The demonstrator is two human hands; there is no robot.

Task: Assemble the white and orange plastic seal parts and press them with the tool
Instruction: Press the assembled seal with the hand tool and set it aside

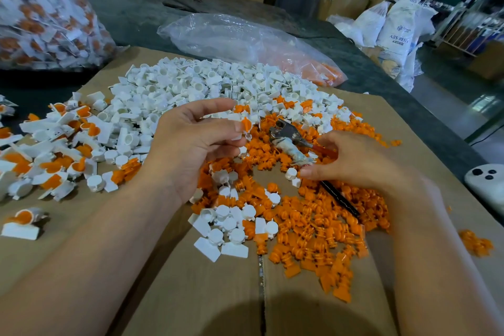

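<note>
My left hand (196, 139) is raised over the piles and pinches a white seal part with an orange insert (244, 125) between thumb and fingers. My right hand (354, 161) holds the pressing tool (289, 136), whose metal head points up-left and whose dark handle (341, 198) runs under the palm. Its fingertips touch a loose white part (291, 173). A heap of white parts (196, 84) lies at the back. Orange parts (313, 224) spread beneath my right hand.
Assembled white-and-orange seals (54, 155) lie at the left on the cardboard sheet (191, 281). A full clear bag of seals (41, 13) stands far left. A nearly flat plastic bag (245, 41) lies behind the heap. A white device (485, 183) sits at the right edge.
</note>
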